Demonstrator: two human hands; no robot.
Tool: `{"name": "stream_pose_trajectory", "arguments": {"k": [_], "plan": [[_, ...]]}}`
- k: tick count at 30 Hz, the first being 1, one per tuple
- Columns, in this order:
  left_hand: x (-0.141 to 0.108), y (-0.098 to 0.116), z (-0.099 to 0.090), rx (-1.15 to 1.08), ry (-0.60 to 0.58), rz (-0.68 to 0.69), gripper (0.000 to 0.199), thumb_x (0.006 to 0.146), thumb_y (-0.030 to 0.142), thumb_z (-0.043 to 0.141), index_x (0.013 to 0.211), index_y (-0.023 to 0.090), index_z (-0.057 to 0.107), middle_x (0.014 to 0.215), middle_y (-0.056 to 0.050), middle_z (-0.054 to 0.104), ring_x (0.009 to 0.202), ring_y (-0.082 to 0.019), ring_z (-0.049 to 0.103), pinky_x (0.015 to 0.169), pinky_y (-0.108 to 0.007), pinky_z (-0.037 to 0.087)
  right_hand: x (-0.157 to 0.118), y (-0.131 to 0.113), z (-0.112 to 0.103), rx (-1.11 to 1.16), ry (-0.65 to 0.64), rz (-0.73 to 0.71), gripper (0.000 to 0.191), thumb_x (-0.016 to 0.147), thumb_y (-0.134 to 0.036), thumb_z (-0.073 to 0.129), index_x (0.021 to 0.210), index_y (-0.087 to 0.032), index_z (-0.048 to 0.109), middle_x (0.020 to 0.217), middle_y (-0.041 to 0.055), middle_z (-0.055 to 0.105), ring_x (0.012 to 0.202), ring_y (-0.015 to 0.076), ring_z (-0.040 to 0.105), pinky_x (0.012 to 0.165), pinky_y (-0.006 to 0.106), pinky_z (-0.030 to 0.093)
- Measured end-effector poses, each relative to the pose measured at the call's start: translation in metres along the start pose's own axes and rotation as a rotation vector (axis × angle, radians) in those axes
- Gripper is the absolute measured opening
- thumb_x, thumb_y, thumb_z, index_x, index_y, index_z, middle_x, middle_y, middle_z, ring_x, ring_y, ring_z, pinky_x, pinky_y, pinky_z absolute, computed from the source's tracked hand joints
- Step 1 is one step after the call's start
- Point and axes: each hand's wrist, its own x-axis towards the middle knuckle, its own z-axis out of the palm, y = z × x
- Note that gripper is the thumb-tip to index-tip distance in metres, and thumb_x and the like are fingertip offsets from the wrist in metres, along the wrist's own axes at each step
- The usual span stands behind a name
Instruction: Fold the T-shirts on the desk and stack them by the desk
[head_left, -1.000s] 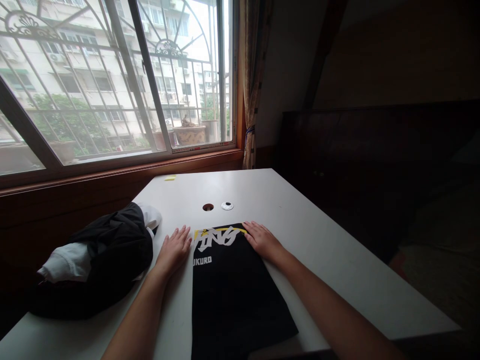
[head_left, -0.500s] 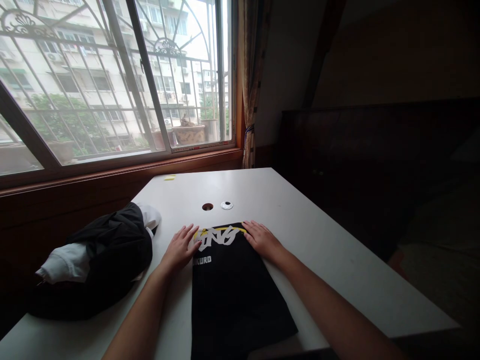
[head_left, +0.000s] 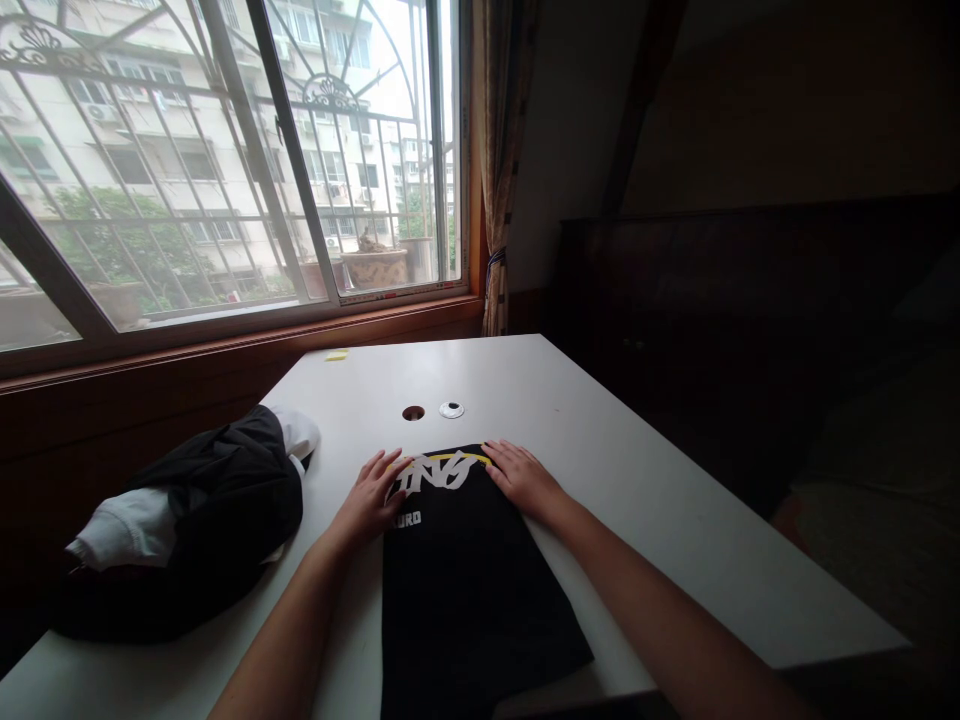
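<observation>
A black garment, folded into a long strip and probably a T-shirt [head_left: 472, 590], lies flat on the white table in front of me. Grey lettering and a yellow line show near its far end. My left hand [head_left: 375, 497] rests on the far left corner, fingers spread over part of the print. On the far right corner lies my right hand [head_left: 523, 480], its fingers stretched out flat against the fabric edge. Neither hand grips the cloth. The near end of the garment runs out of the bottom of the view.
On the left of the white table [head_left: 675, 540] lies a heap of black and white clothes [head_left: 217, 500]. Beyond the garment are a round hole [head_left: 413, 413] and a white round cap [head_left: 451, 410]. A yellow sticker [head_left: 337, 355] is near the far edge, below the window [head_left: 375, 180].
My left hand has slid slightly inward over the print, covering more of the lettering. My right hand stays at its corner. The view has shifted very slightly.
</observation>
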Motion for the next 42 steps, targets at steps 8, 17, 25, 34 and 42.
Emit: {"name": "stream_pose_trajectory", "arguments": {"k": [8, 17, 25, 34, 42], "plan": [[-0.002, 0.003, -0.004, -0.035, -0.008, 0.0, 0.06, 0.096, 0.048, 0.059, 0.153, 0.031, 0.045, 0.161, -0.004, 0.042, 0.151, -0.035, 0.027, 0.122, -0.056, 0.031, 0.001, 0.001, 0.002, -0.006, 0.009, -0.001, 0.061, 0.105, -0.053, 0.026, 0.155, -0.024, 0.043, 0.162, 0.0018, 0.04, 0.152, 0.0242, 0.03, 0.125, 0.044, 0.02], [-0.001, 0.004, -0.004, -0.033, 0.011, -0.001, 0.055, 0.096, 0.035, 0.055, 0.151, 0.032, 0.048, 0.158, -0.003, 0.045, 0.148, -0.033, 0.032, 0.121, -0.055, 0.033, 0.001, 0.001, 0.001, 0.001, -0.002, 0.007, 0.062, 0.105, -0.055, 0.025, 0.156, -0.024, 0.042, 0.163, 0.0014, 0.039, 0.152, 0.0248, 0.029, 0.125, 0.044, 0.021], [0.001, -0.003, 0.001, -0.003, 0.029, -0.011, 0.051, 0.098, 0.038, 0.051, 0.148, 0.028, 0.051, 0.153, -0.004, 0.052, 0.144, -0.029, 0.04, 0.121, -0.048, 0.036, 0.001, 0.003, 0.003, 0.001, 0.008, -0.002, 0.062, 0.105, -0.055, 0.025, 0.156, -0.025, 0.042, 0.162, 0.001, 0.04, 0.152, 0.0243, 0.03, 0.125, 0.043, 0.019], [0.0, -0.008, 0.001, 0.033, 0.049, -0.111, 0.051, 0.098, 0.04, 0.049, 0.147, 0.025, 0.053, 0.15, -0.006, 0.054, 0.142, -0.029, 0.042, 0.121, -0.048, 0.035, 0.0, 0.0, 0.0, 0.0, -0.006, 0.005, 0.063, 0.104, -0.055, 0.023, 0.156, -0.024, 0.041, 0.162, 0.0017, 0.04, 0.153, 0.0238, 0.029, 0.125, 0.044, 0.02], [0.001, -0.011, -0.004, 0.037, 0.053, -0.209, 0.052, 0.098, 0.039, 0.047, 0.147, 0.02, 0.051, 0.147, -0.009, 0.057, 0.14, -0.03, 0.046, 0.116, -0.046, 0.04, -0.001, 0.001, 0.0, -0.018, -0.004, -0.003, 0.061, 0.105, -0.053, 0.026, 0.156, -0.024, 0.042, 0.163, 0.0027, 0.038, 0.153, 0.0239, 0.029, 0.126, 0.044, 0.019]]}}
